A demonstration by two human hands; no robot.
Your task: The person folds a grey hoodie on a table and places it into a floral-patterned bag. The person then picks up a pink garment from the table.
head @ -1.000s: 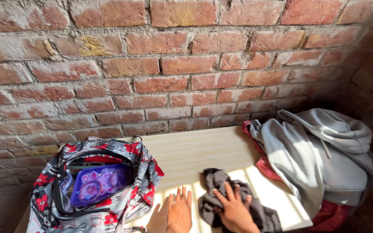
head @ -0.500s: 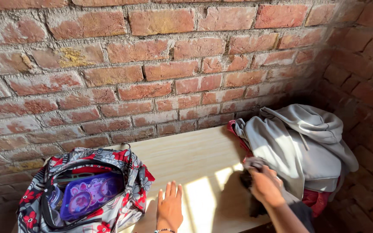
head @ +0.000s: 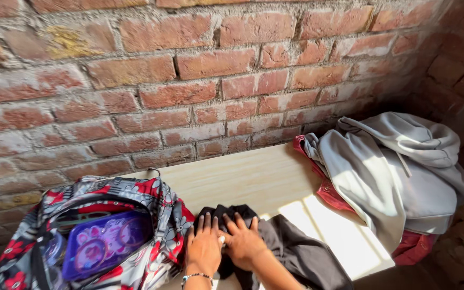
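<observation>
A dark grey garment (head: 291,252) lies spread on the light wooden tabletop (head: 253,177), near its front edge. My left hand (head: 204,248) rests flat on the garment's left end, fingers stretched, right beside the floral bag (head: 151,196). My right hand (head: 243,241) presses on the same end, touching the left hand. The floral bag is red, grey and black, and its top is open. Inside it lies a purple box (head: 103,241) with a patterned lid.
A grey hooded top (head: 393,166) is heaped on a red garment (head: 414,247) at the table's right end. A brick wall (head: 189,80) runs behind the table and turns a corner at the right. Sunlight stripes the table's front right part.
My right hand has carried the dark garment from beside the grey pile to the left, next to the bag. Both hands now lie on it together.
</observation>
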